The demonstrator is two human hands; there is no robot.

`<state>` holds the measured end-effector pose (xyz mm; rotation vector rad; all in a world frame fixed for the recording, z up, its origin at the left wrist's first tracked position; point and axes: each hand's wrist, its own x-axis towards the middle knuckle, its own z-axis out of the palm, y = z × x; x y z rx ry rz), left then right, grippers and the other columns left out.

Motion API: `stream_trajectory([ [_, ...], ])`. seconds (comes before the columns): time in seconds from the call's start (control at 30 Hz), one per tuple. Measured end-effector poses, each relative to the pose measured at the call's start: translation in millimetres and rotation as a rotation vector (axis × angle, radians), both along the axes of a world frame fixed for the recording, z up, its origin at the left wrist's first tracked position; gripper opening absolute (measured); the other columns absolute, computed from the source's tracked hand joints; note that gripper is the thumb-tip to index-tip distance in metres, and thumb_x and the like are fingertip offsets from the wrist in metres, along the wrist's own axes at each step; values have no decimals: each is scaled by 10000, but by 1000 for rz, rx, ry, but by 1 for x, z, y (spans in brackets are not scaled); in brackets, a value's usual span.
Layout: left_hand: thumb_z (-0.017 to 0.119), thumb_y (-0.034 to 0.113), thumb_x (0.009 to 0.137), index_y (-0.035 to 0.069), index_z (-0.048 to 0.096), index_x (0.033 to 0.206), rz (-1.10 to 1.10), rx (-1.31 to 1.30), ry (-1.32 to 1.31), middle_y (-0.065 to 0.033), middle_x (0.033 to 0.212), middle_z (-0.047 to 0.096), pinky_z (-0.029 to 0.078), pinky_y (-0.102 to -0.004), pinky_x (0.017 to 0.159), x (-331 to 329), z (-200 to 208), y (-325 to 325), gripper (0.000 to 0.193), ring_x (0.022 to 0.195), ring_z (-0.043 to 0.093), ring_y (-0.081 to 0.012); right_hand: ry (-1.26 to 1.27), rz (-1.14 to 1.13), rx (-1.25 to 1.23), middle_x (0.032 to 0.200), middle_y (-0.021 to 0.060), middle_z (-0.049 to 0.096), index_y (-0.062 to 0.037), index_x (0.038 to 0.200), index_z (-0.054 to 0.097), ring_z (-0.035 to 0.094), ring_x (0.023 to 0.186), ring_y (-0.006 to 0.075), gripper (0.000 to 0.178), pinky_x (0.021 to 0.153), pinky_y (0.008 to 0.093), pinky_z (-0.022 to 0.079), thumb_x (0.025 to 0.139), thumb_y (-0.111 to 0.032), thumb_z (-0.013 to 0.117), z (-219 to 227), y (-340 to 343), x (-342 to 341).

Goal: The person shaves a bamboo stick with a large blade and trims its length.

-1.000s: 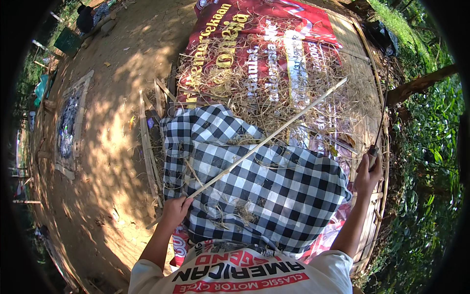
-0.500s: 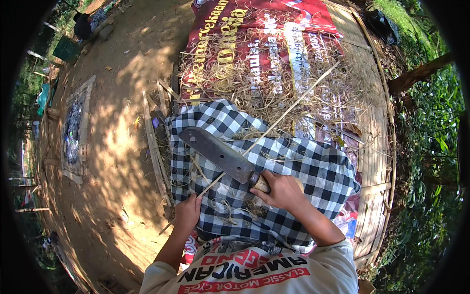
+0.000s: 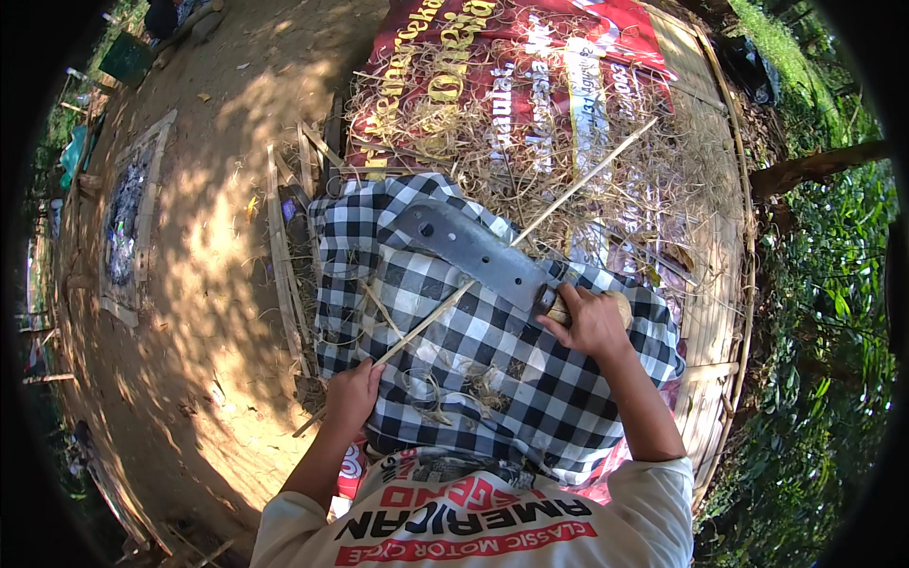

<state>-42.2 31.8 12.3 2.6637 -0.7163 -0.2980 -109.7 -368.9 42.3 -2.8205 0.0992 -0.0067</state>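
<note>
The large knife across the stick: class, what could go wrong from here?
The knife could slip along the stick and cut the bare left hand gripping it.
If the blade dropped past the stick, it might nick the checkered cloth beneath.
The stick might twist, as only the left hand grips it.

From afar I am counting two hands, one left hand and one right hand; one knife, one held stick, one checked cloth, one shirt and one green box; the shavings I am finding too many to count.
</note>
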Motion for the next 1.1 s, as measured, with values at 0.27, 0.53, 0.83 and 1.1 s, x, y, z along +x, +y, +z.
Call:
stream_trajectory([
  [0.27,577,269,939,36,592,780,-10,-33,-8,-169,582,590,464,-444,478,8,9,-7,282,527,602,-363,17,-314,-130,729,180,653,-52,933,557,658,664,367,469,590,457,508,837,-501,653,30,-64,-1],
  [0.53,548,270,956,41,585,788,20,72,11,-187,599,592,449,-465,487,0,12,12,287,545,601,-384,-46,-959,-31,787,269,647,20,909,611,638,765,434,590,673,501,483,904,-566,533,37,-184,-16],
  [0.83,527,254,965,27,580,810,89,-49,108,-218,596,561,433,-489,502,-5,-6,13,281,581,585,-428,-501,-1123,376,555,-13,483,-7,879,607,434,463,76,311,433,264,332,883,-306,689,48,-181,-116],
  [1.1,508,269,972,9,600,851,96,-12,91,-255,629,569,435,-519,534,-4,-7,14,302,623,590,-454,-227,-417,220,637,193,619,-47,930,584,634,606,379,416,522,436,475,808,-422,715,54,-50,-32],
])
